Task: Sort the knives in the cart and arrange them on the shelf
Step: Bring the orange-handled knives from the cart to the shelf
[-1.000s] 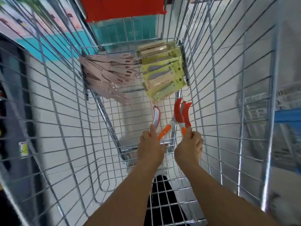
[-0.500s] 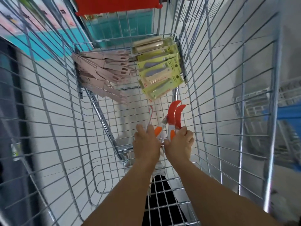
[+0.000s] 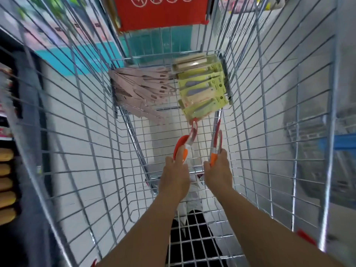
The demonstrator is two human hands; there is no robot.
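Both my arms reach down into the wire cart [image 3: 269,116]. My left hand [image 3: 174,176] grips red-and-orange knives [image 3: 187,139] by their orange handles, blades pointing away. My right hand [image 3: 218,170] holds another set of red-and-orange knives [image 3: 216,139], edge-on and upright. At the cart's far end lie several pink carded knives [image 3: 138,89] on the left and several yellow-green packaged knives [image 3: 202,91] on the right.
A red panel [image 3: 159,12] hangs on the cart's far wall. A dark shelf unit with yellowish goods [image 3: 5,182] runs along the left. A blue shelf edge [image 3: 344,141] shows at right, outside the cart. Pale floor tiles show through the mesh.
My hands were close together on the red-and-orange knives; now they have drawn apart, each with its own share. The view has swung slightly and the far packs look nearer.
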